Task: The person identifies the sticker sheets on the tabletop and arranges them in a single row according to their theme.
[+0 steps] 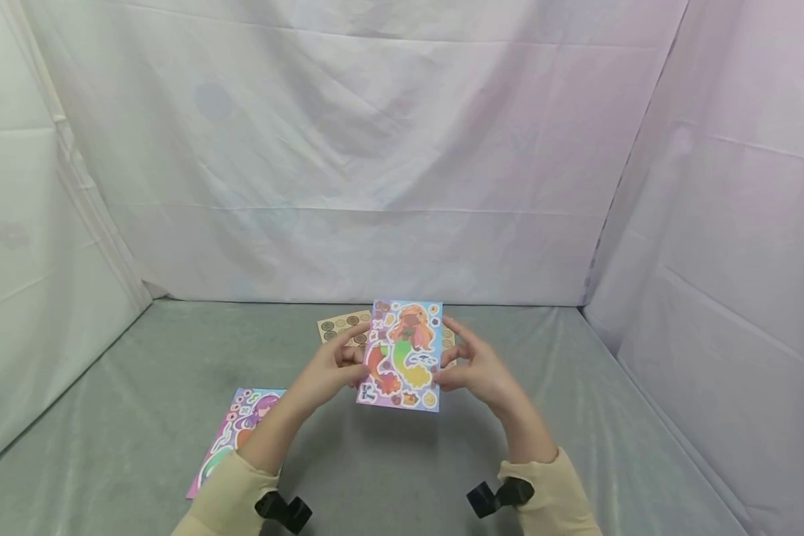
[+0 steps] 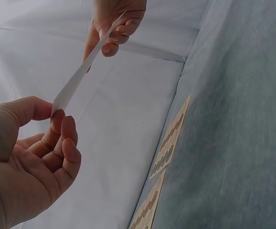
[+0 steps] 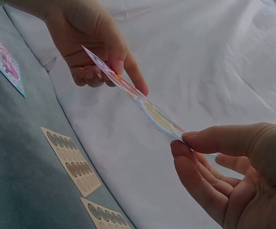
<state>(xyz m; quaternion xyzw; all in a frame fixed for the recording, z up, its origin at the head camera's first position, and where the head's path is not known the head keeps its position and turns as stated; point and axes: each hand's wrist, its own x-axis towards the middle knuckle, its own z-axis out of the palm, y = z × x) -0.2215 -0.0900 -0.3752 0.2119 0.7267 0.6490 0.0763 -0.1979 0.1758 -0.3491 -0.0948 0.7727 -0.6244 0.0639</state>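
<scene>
A mermaid sticker sheet (image 1: pixel 405 356), purple to blue with an orange-haired figure, is held up above the table by both hands. At its left edge my left hand (image 1: pixel 331 370) pinches it between thumb and fingers. The right hand (image 1: pixel 479 370) pinches the opposite edge the same way. In the left wrist view only the white back of the sheet (image 2: pixel 76 83) shows, nearly edge-on. Behind it, tan sheets with rows of round stickers (image 3: pixel 71 160) lie on the table, partly hidden in the head view.
Another mermaid sticker sheet (image 1: pixel 226 432), pink and purple, lies at the left, partly covered by the left forearm. Grey cloth covers the table (image 1: pixel 616 432). White curtains (image 1: pixel 375 149) hang at the back and both sides. Each wrist carries a small black camera mount (image 1: pixel 284 511).
</scene>
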